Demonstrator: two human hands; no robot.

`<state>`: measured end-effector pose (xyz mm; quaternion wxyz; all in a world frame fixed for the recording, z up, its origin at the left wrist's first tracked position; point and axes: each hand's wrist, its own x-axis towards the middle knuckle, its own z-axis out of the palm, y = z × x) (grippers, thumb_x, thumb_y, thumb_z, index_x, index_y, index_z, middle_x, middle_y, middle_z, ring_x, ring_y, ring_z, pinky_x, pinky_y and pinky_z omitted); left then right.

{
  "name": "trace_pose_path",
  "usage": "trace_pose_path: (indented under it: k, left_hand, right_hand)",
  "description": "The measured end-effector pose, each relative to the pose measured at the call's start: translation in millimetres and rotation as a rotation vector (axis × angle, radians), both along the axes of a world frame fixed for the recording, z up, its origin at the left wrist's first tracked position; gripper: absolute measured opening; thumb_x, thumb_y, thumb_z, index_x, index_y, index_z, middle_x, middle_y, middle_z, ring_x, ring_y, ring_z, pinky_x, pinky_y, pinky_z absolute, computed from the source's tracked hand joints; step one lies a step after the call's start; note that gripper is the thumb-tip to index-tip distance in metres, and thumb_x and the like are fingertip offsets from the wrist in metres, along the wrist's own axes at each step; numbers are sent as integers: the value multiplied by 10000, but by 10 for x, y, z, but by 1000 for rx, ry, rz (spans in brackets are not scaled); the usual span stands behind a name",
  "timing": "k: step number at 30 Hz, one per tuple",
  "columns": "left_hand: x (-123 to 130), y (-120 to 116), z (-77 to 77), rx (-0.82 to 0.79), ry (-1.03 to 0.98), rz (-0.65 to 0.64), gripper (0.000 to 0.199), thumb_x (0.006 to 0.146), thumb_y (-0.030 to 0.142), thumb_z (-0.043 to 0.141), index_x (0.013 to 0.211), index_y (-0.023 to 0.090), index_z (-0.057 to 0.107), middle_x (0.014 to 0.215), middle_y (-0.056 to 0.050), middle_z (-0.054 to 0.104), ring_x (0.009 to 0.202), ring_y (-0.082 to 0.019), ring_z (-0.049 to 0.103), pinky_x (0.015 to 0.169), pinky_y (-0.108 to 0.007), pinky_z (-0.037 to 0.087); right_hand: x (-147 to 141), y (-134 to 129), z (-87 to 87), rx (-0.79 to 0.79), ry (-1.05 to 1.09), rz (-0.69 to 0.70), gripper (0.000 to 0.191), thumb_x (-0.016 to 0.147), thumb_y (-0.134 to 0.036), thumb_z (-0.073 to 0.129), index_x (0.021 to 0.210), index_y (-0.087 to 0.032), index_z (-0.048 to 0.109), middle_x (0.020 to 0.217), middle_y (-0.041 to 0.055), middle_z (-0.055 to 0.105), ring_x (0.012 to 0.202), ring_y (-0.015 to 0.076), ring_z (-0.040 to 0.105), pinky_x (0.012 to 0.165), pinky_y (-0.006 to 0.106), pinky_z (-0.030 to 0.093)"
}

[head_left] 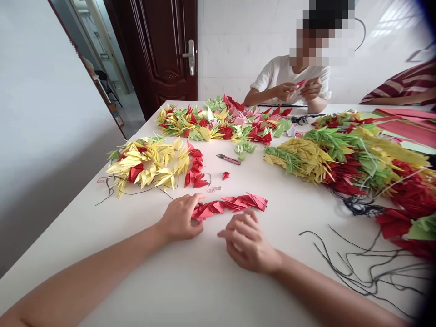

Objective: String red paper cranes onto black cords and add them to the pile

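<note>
A short strand of folded red paper pieces (235, 204) lies on the table in front of me. My left hand (182, 218) grips its left end between thumb and fingers. Just below the strand hovers my right hand (247, 240), fingers loosely curled and apart, holding nothing visible. A single red folded piece (225, 175) rests beyond the strand. Close behind it are small thread snips (229, 159) with a pinkish handle. From the yellow and red paper garland (153, 165) at the left, a dark cord runs toward my left hand.
Across the white table (190, 277), a person in a white shirt (293, 84) handles a red folded piece. Mixed paper garlands (218, 120) line the far side. More garlands (344, 154) are heaped at right, beside loose dark cords (361, 268) and red paper sheets (405, 134).
</note>
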<state>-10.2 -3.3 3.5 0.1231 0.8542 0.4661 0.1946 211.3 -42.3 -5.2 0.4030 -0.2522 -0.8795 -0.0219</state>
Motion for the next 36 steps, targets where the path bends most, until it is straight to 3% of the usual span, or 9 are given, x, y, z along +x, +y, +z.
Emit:
trace_pose_path:
  k: [3, 6, 10, 14, 20, 23, 27, 32, 36]
  left_hand:
    - [17, -7, -19, -72, -111, -4, 527, 718, 281, 627, 1211, 203, 457, 1029, -55, 694, 925, -215, 667, 780, -345, 544]
    - [29, -8, -23, -132, -198, -79, 530, 746, 333, 649, 1218, 212, 441, 1022, -47, 709, 841, -186, 691, 730, -311, 560]
    - [40, -2, -41, -124, -217, -106, 511, 757, 330, 668, 1211, 216, 466, 1045, -50, 721, 867, -180, 698, 746, -298, 572]
    - [46, 12, -77, -21, -171, -130, 354, 785, 320, 646, 1111, 209, 567, 1024, -49, 722, 899, -184, 690, 781, -295, 567]
    - [54, 10, -41, 47, -122, -127, 254, 800, 278, 600, 1042, 201, 606, 968, -45, 717, 868, -184, 670, 755, -300, 552]
    - [48, 8, 0, 53, -70, -87, 304, 719, 201, 584, 1023, 195, 601, 968, -50, 708, 907, -211, 654, 750, -320, 545]
    - [40, -17, 26, 174, -22, -38, 416, 644, 179, 566, 1059, 166, 595, 994, -77, 711, 958, -257, 642, 798, -373, 515]
    - [83, -91, 30, 402, -22, -166, 373, 765, 277, 589, 1120, 164, 596, 1081, -79, 721, 1032, -264, 634, 896, -402, 421]
    - [116, -99, 0, 465, 3, -218, 310, 849, 332, 615, 1108, 162, 615, 1032, -64, 737, 971, -222, 656, 878, -370, 396]
  right_hand:
    - [61, 105, 16, 15, -125, -253, 356, 873, -176, 526, 1227, -201, 540, 1088, 69, 683, 1089, 247, 515, 915, 392, 300]
    - [77, 159, -43, -38, -291, -302, 474, 922, -334, 520, 1378, -226, 448, 1266, 69, 628, 1240, 296, 418, 979, 417, 258]
    - [73, 185, -131, -65, -283, -288, 299, 952, -331, 513, 1241, -281, 570, 1153, 19, 690, 1235, 268, 442, 987, 424, 212]
    - [85, 207, -153, -138, -201, -382, 211, 926, -278, 546, 1119, -244, 623, 1115, 21, 701, 1220, 283, 447, 949, 426, 211]
    - [78, 189, -106, -187, -167, -412, 283, 883, -274, 529, 1159, -221, 562, 1160, 44, 677, 1216, 301, 424, 916, 432, 232]
    - [84, 178, -90, -196, -97, -451, 406, 833, -241, 514, 1237, -203, 496, 1232, 62, 630, 1197, 301, 412, 895, 415, 255]
    - [100, 197, -121, -226, -94, -540, 472, 722, -89, 453, 1179, -187, 513, 1227, 55, 622, 1192, 305, 395, 862, 408, 228]
    - [103, 225, -164, -229, -153, -484, 303, 821, -130, 501, 1099, -218, 579, 1167, 18, 661, 1171, 291, 407, 875, 413, 211]
    - [103, 214, -171, -199, -154, -367, 254, 898, -213, 523, 1137, -247, 601, 1152, 3, 677, 1155, 260, 437, 943, 411, 218]
